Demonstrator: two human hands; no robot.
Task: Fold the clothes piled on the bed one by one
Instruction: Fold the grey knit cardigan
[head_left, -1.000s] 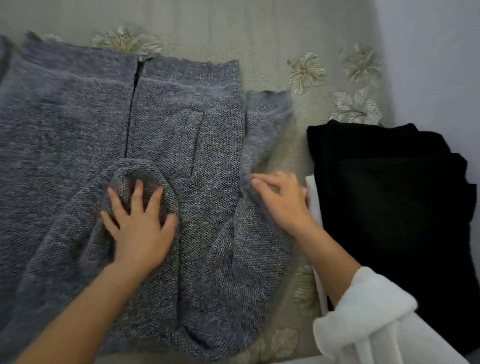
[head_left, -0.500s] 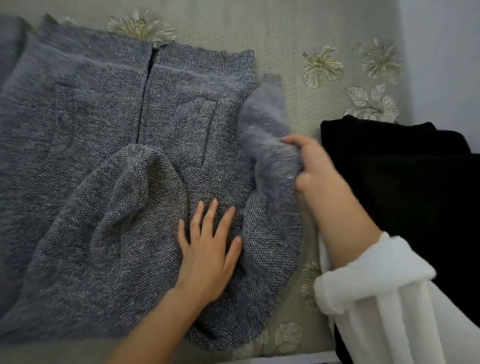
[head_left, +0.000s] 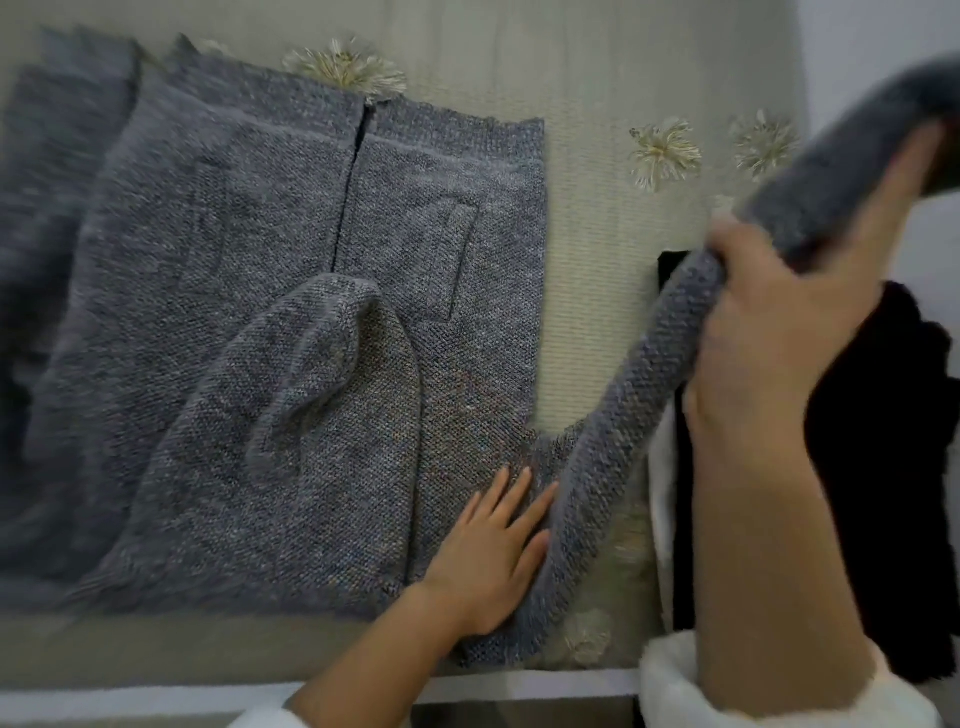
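Swung up rightward, the grey knitted sleeve (head_left: 654, 374) is gripped by the right hand (head_left: 779, 322). Left hand (head_left: 488, 561) presses the cardigan (head_left: 260, 260), fingers straight.

The bed (head_left: 587, 312) bears a grey cardigan (head_left: 234, 234) beside black clothes (head_left: 883, 467).

Legible text: none.
I read no label, brand or number on the grey cardigan (head_left: 260, 312) or the black clothes (head_left: 883, 467) beside it.
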